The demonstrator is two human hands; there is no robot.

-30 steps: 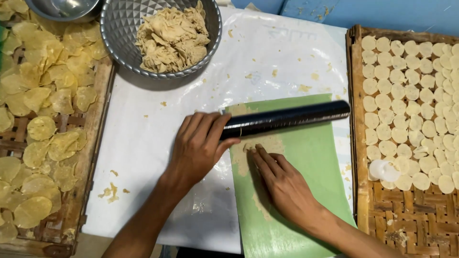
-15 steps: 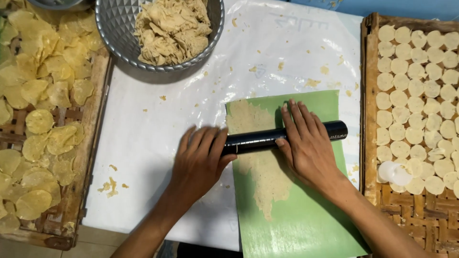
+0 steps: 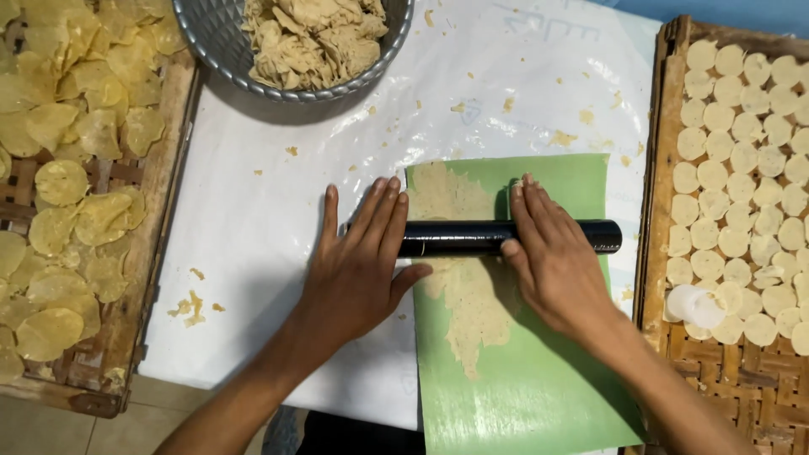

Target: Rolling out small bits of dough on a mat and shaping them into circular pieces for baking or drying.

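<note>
Dough is being flattened; both open palms, left hand and right hand, are pressing the black roller, needing even pressure onward.

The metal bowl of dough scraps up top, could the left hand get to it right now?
Probably yes. The left hand lies flat on the black roller, and only bare white plastic sheet lies between it and the metal bowl; nothing stands in the way.
</note>
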